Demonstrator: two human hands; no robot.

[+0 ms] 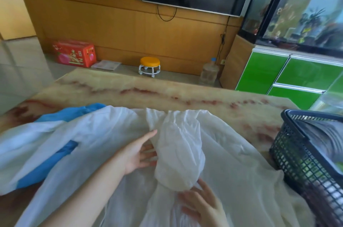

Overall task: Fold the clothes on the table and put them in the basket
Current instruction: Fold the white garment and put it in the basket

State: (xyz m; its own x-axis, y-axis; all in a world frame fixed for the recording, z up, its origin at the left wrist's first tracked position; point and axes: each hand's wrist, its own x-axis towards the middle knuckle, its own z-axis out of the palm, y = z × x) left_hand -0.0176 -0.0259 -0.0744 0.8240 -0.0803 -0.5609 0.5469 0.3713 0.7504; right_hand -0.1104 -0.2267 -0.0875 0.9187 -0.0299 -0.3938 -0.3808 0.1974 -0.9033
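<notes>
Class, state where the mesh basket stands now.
In the head view, the basket stands on the table at its right end, beside the white garment.

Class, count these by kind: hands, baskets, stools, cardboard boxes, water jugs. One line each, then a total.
Hands: 2, left hand and right hand
Basket: 1
Stool: 1
Cardboard box: 1
Water jug: 1
Total: 6
</notes>
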